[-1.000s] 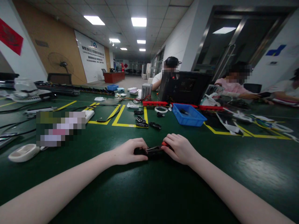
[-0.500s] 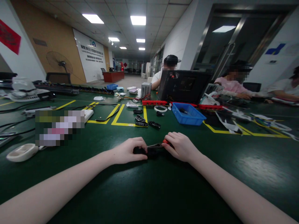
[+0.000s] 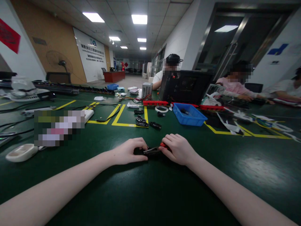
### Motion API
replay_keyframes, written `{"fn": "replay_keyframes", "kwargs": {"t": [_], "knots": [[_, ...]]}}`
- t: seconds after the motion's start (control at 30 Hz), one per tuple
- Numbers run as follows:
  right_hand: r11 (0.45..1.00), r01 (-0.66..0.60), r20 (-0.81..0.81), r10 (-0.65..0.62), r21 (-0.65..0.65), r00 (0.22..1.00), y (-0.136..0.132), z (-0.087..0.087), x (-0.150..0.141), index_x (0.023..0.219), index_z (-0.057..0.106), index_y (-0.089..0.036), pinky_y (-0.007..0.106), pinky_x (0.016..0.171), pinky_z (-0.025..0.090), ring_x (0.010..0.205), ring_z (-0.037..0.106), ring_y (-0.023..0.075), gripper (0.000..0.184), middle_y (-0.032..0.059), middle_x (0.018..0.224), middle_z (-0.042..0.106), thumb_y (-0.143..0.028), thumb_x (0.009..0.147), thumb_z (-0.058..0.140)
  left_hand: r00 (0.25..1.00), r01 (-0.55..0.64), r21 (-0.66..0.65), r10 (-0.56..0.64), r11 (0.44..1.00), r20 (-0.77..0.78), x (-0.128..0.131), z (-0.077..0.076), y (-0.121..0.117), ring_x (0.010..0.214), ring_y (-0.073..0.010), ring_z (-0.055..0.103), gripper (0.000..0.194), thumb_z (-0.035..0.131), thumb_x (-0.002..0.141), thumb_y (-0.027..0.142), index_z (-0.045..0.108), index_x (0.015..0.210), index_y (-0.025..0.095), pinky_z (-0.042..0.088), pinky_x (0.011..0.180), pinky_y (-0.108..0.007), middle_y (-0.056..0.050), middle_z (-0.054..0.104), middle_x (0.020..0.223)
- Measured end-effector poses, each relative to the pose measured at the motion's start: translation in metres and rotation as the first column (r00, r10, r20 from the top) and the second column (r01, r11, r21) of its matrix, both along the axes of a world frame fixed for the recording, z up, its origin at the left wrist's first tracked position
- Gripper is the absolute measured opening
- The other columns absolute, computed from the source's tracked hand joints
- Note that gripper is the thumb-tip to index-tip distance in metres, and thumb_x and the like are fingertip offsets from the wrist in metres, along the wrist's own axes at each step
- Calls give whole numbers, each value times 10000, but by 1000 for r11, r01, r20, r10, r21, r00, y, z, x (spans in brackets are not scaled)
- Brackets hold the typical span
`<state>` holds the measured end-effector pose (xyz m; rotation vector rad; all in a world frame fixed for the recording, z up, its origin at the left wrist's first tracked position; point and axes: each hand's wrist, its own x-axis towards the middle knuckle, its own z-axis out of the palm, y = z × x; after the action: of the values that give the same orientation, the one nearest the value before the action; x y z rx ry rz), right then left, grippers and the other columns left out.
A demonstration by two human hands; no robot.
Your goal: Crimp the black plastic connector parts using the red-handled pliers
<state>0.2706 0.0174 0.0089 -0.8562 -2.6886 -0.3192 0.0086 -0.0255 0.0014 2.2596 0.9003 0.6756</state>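
Observation:
My left hand (image 3: 129, 152) is closed around a small black piece (image 3: 139, 151) on the green table; most of it is hidden by the fingers, and its kind cannot be made out. With my right hand (image 3: 179, 150) I grip red-handled pliers (image 3: 152, 151), their narrow metal jaws pointing left at the black piece. Whether the jaws touch it is too dark to tell. Just beyond my hands lie several dark bundled pieces (image 3: 155, 125), some of them inside a yellow tape outline (image 3: 117, 115).
A blue bin (image 3: 196, 121) with a dark item inside stands beyond my right hand. Behind it are a white ring-shaped coil (image 3: 161, 109), red strips (image 3: 155, 103) and a large black case (image 3: 185, 88). A white power strip (image 3: 89, 115) lies left. People sit across the table.
The pliers first drew slightly right and up, then came back left and lower toward the black piece, with my right hand following. My left hand has stayed nearly still.

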Motion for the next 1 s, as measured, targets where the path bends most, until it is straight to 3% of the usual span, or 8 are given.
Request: {"fn": "replay_keyframes", "kwargs": {"t": [1.0], "knots": [[998, 5, 14, -4, -60, 1000, 3, 2, 0, 840, 579, -176, 324, 670, 321, 718, 520, 183, 364, 77, 832, 620, -440, 1008, 393, 1000, 4, 8, -4, 1000, -4, 0, 0, 1, 965, -221, 617, 202, 727, 874, 322, 685, 1008, 177, 479, 865, -345, -58, 627, 1054]]}}
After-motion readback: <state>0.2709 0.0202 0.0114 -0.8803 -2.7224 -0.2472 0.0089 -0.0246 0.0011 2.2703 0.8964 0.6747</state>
